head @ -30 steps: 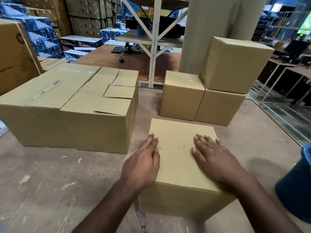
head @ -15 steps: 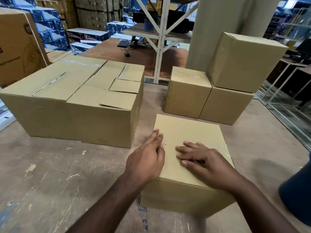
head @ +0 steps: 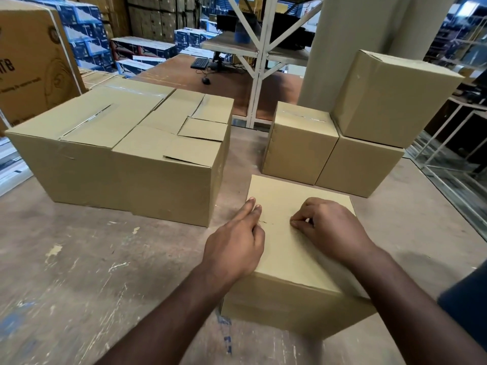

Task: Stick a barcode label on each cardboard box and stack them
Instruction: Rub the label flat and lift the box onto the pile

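A small plain cardboard box [head: 290, 262] stands closest to me on the worn surface [head: 79, 272]. My left hand [head: 237, 243] rests on its left top edge with the fingers straight. My right hand [head: 329, 227] sits on the box top with the fingers curled, their tips pressed together at the faint seam in the middle. I see nothing held between them, and no barcode label shows anywhere. Behind stand a small box [head: 297, 143] and, to its right, a low box [head: 358, 167] with another box [head: 390, 98] stacked on it.
A large cardboard box [head: 118, 159] with loose top flaps fills the left side. A tall printed carton [head: 31, 67] stands at far left. A thick column [head: 342, 48] and a white rack frame [head: 259, 61] rise behind. A blue bin [head: 466, 299] is at the right edge.
My right hand slid left across the box top and curled its fingers from flat to bunched at the seam. My left hand stayed on the left edge.
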Demonstrator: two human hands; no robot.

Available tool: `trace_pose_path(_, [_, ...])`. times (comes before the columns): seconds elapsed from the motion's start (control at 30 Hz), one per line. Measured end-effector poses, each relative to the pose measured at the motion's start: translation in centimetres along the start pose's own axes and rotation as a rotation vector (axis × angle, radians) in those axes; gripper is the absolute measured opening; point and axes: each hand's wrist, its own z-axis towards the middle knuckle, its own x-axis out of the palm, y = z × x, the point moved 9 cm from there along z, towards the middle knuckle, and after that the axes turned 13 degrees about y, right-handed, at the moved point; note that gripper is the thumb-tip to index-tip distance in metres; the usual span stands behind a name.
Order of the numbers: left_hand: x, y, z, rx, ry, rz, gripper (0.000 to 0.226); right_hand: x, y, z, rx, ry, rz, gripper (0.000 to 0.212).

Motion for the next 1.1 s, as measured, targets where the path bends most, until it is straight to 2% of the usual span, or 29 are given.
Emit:
trace_pose_path(0.27, [-0.1,-0.2,-0.1,0.010,-0.002,0.002,0.051,0.2,0.7,1.0,-0.004,0.087,-0.145,0.016])
trace_pose_path(0.43, [-0.1,-0.3,-0.2,0.010,0.000,0.008,0.051,0.4,2.5,1.1,0.007,0.119,-0.406,0.019])
trace_pose_path(0.6, [-0.2,-0.4,-0.3,0.019,-0.007,0.014,0.051,0.3,3.9,1.2,-0.047,0.124,-0.538,0.025])
trace_pose_path(0.7, [-0.3,-0.5,-0.4,0.012,-0.003,0.013,0.051,0.1,4.3,1.2,-0.081,0.111,-0.508,0.025])
trace_pose_path(0.77, [-0.4,-0.4,-0.5,0.014,-0.005,0.011,0.051,-0.5,3.1,1.1,-0.026,0.087,-0.468,0.017])
trace_pose_path(0.83, [-0.4,-0.3,-0.6,0.017,-0.005,0.004,0.051,-2.6,1.1,0.7,0.075,-0.035,-0.364,0.015])
trace_pose_path(0.9, [-0.3,-0.3,-0.6,0.016,-0.004,-0.002,0.051,-4.9,-1.7,-0.7,0.193,-0.172,-0.155,0.027])
trace_pose_path(0.97, [-0.3,-0.4,-0.6,0.019,-0.001,0.001,0.051,-5.0,-3.3,-2.0,0.269,-0.207,0.016,0.049])
trace_pose_path(1.03, [-0.2,-0.5,-0.5,0.022,0.005,0.011,0.051,-1.8,-2.7,-2.5,0.241,-0.031,0.072,0.050])
trace_pose_path(1.1, [-0.3,-0.4,-0.4,0.014,0.006,0.014,0.051,2.9,-1.0,-3.0,0.181,0.259,0.014,0.070])
